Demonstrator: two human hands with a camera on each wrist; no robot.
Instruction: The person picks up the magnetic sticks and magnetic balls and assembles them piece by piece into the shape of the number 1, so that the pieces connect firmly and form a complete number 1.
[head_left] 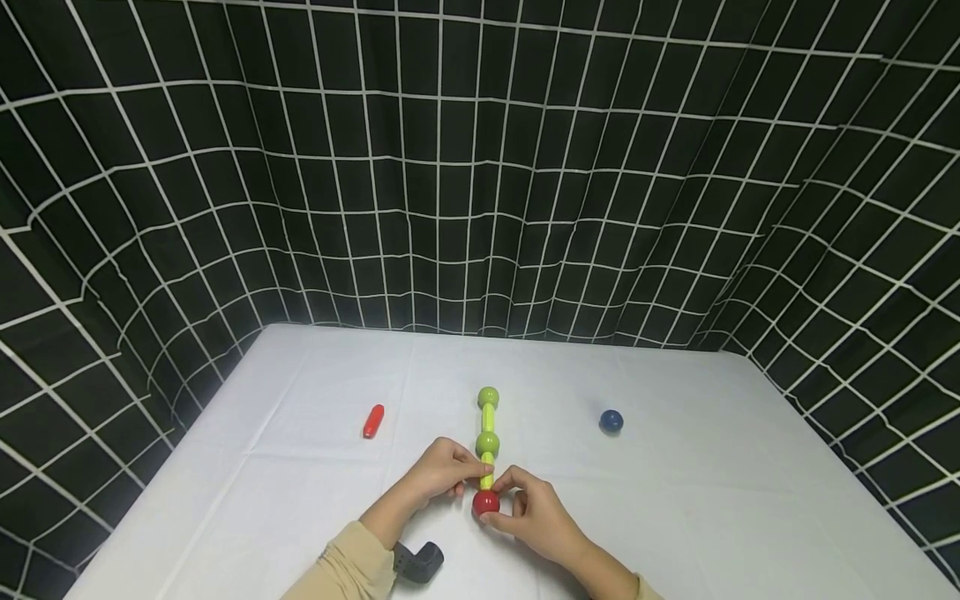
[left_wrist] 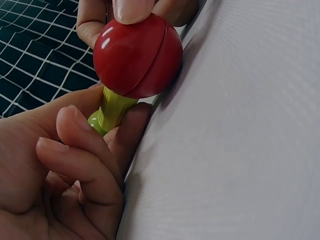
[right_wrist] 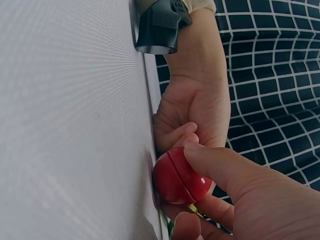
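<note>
A chain lies on the white table, running away from me: a red ball (head_left: pixel 486 502), a yellow-green rod (head_left: pixel 487 473), a green ball (head_left: pixel 487 443), another yellow-green rod (head_left: pixel 488 417) and a far green ball (head_left: pixel 488 397). My left hand (head_left: pixel 448 471) pinches the near rod between thumb and forefinger just beyond the red ball. In the left wrist view its other fingers (left_wrist: pixel 80 165) are curled. The right hand (head_left: pixel 542 515) holds the red ball from the right, thumb on its near side. The red ball meets the rod's end in the left wrist view.
To the left on the table (head_left: pixel 712 517) lies a loose red rod (head_left: pixel 373 422). A dark blue ball (head_left: pixel 611 422) sits to the right. The dark wrist camera (head_left: pixel 420 563) juts from the left sleeve. Black cloth with a white grid (head_left: pixel 480 183) surrounds the table's back and sides.
</note>
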